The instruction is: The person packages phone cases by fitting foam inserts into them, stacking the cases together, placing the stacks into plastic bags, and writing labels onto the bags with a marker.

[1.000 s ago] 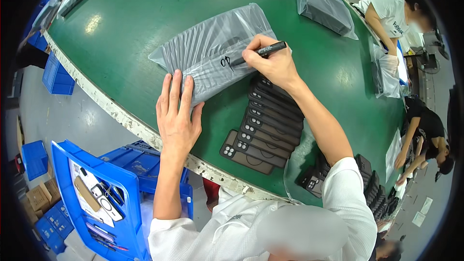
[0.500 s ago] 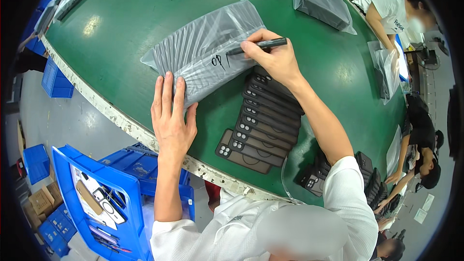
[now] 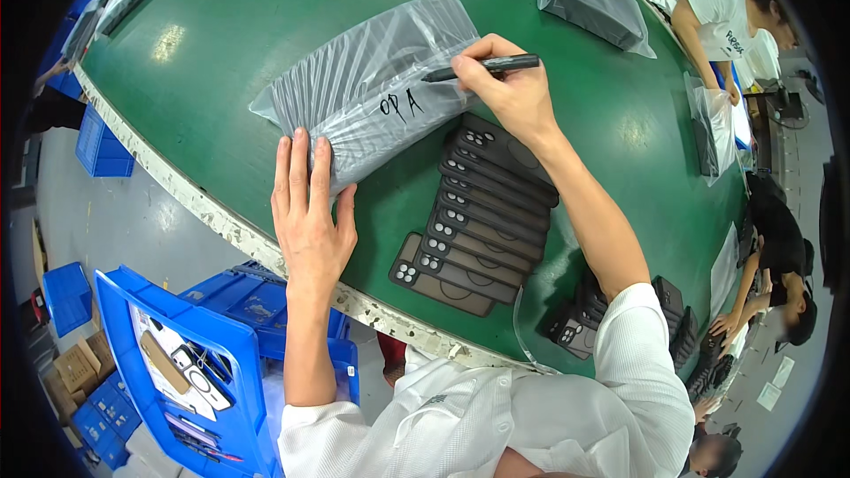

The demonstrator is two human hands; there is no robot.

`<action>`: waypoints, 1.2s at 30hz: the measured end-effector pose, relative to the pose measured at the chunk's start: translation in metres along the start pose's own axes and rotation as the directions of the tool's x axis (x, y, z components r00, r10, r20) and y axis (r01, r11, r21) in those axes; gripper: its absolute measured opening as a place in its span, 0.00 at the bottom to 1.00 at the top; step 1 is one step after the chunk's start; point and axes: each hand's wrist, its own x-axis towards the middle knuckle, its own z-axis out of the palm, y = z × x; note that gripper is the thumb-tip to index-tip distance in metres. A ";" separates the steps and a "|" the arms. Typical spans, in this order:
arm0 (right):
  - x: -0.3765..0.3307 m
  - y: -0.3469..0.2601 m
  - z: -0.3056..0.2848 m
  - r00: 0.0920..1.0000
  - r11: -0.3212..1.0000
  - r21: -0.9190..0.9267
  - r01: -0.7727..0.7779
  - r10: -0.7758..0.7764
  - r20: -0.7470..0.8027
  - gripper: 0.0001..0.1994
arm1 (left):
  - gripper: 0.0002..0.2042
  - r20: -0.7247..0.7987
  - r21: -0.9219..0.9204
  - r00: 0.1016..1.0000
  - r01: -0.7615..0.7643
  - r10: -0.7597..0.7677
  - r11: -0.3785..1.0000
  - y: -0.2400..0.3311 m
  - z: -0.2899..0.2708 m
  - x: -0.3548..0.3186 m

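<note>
A wide green surface (image 3: 266,0) fills most of the view, its pale near edge chipped and worn. Overhead light glints in soft patches on it. Below the near edge lies a grey floor (image 3: 115,221) with blue crates (image 3: 102,146) and cardboard boxes (image 3: 80,363). Other people (image 3: 717,18) work along the far-right edge.

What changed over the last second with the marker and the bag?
The right hand has carried the black marker pen rightward along the clear plastic bag of dark phone cases, leaving more handwriting on it. The left hand stays flat on the bag's near end; the row of dark phone cases on the green table is unmoved.
</note>
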 end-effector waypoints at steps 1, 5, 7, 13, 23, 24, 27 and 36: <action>0.000 0.001 -0.002 1.000 1.000 -0.002 -0.003 0.002 -0.001 0.12 | 0.37 0.002 -0.003 1.000 0.000 0.000 1.000 0.000 0.000 0.000; 0.003 0.004 -0.006 0.997 0.983 -0.182 0.014 0.000 0.074 0.12 | 0.37 -0.001 0.022 1.000 -0.003 0.003 1.000 -0.002 -0.001 0.002; 0.004 0.005 -0.007 0.999 0.984 -0.175 0.001 0.008 0.050 0.12 | 0.37 0.001 0.025 1.000 0.000 0.000 1.000 -0.002 -0.001 0.003; 0.004 0.000 -0.004 0.994 0.999 -0.040 -0.002 0.006 0.107 0.12 | 0.36 -0.008 0.034 1.000 0.005 -0.005 0.999 -0.003 -0.001 0.003; 0.005 -0.001 0.001 0.998 0.998 0.012 0.055 -0.055 0.015 0.10 | 0.36 -0.016 0.030 1.000 0.021 -0.020 0.999 -0.002 -0.002 0.004; 0.004 -0.005 0.005 0.997 0.999 -0.003 0.052 -0.052 0.055 0.11 | 0.35 -0.016 0.036 1.000 0.021 -0.020 0.999 -0.002 -0.003 0.005; 0.005 -0.005 0.005 0.993 0.997 -0.068 0.038 -0.030 0.116 0.11 | 0.35 -0.010 0.040 0.999 0.032 -0.032 0.999 0.000 -0.003 0.004; 0.007 -0.024 -0.028 0.992 0.985 0.125 -0.122 0.119 0.030 0.11 | 0.38 -0.011 0.111 1.000 0.023 -0.022 0.994 0.000 -0.011 0.005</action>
